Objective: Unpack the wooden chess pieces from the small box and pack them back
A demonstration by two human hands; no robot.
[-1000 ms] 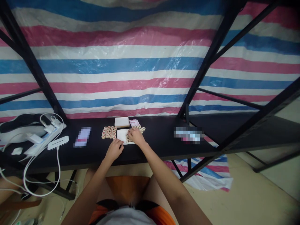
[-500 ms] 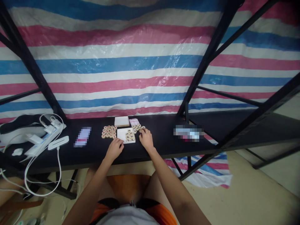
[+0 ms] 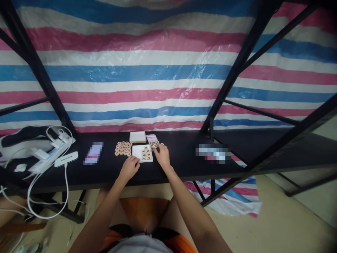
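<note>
A shallow white box [image 3: 137,153] lies on the black table, with several black-marked xiangqi pieces [image 3: 146,154] lined up in its right part. My left hand [image 3: 130,166] is at the box's near left corner, its bent fingers gripping the edge. Just beyond the box's right side is my right hand [image 3: 162,156], its fingers closed in a pinch over loose black-marked pieces [image 3: 153,144]; a piece seems to be in them, mostly hidden. To the left of the box, red-marked xiangqi pieces [image 3: 123,148] sit in a cluster.
Behind the box are a white lid [image 3: 137,137] and a pinkish paper card [image 3: 152,138]. A blurred-out phone [image 3: 93,153] lies to the left, near white cables and a power strip [image 3: 59,142]. Another blurred item [image 3: 212,153] is at right. Black frame posts [image 3: 210,112] rise at both sides.
My right hand has shifted slightly left, closer to the box, over the loose pieces. My left hand stays at the box corner. The view has tilted a little.
</note>
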